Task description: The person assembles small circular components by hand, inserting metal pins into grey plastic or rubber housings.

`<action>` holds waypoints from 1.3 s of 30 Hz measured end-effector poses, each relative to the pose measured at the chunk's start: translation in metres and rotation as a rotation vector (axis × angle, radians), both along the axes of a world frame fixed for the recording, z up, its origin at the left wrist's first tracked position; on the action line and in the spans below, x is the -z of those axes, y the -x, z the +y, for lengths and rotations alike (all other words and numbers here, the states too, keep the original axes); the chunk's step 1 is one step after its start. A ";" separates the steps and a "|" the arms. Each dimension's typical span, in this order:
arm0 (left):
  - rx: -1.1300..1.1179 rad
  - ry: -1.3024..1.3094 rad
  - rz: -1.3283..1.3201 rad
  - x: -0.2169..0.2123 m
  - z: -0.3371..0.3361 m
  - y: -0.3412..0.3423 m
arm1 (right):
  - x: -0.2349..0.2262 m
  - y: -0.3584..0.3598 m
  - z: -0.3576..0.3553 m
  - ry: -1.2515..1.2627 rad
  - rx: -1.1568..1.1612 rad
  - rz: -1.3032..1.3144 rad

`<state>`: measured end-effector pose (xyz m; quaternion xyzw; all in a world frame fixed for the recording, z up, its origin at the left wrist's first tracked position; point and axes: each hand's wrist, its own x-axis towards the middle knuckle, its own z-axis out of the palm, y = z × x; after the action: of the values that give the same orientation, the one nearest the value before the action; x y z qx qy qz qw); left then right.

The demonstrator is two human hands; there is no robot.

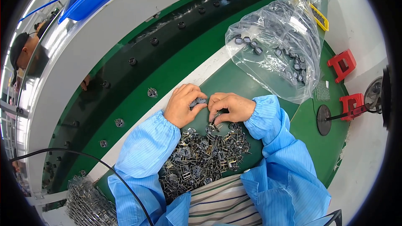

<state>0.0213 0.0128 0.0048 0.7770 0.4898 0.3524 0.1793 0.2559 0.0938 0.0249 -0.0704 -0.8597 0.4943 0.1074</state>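
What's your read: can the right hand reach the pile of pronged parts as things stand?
Probably yes: the right hand is at the pile's far edge with nothing visible between, though it seems to hold a part.

We reach in with both arms bent, our left forearm (144, 148) slanting up and to the right, our right forearm (272, 127) angling up and to the left, each in a blue sleeve gathered at the wrist. Our bare left hand (183, 105) curls over in a grip, its back toward us, its thumb (197, 109) beneath the bent fingers. Our bare right hand (231, 106) pinches downward between thumb and fingers, knuckles raised. We hold the two hands just beside each other.
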 end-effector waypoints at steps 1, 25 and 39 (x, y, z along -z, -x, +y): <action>-0.010 0.005 -0.037 0.001 0.001 0.000 | 0.000 0.000 -0.001 0.073 0.023 -0.037; -0.165 0.000 0.032 -0.003 -0.001 -0.005 | 0.004 0.008 0.004 -0.636 0.602 0.136; -0.111 0.016 0.024 0.004 -0.004 -0.009 | 0.016 0.021 -0.004 -0.306 0.607 0.080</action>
<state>0.0303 0.0088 0.0010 0.7516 0.5369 0.3485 0.1596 0.2352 0.0900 0.0087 -0.2868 -0.8587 0.3076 0.2927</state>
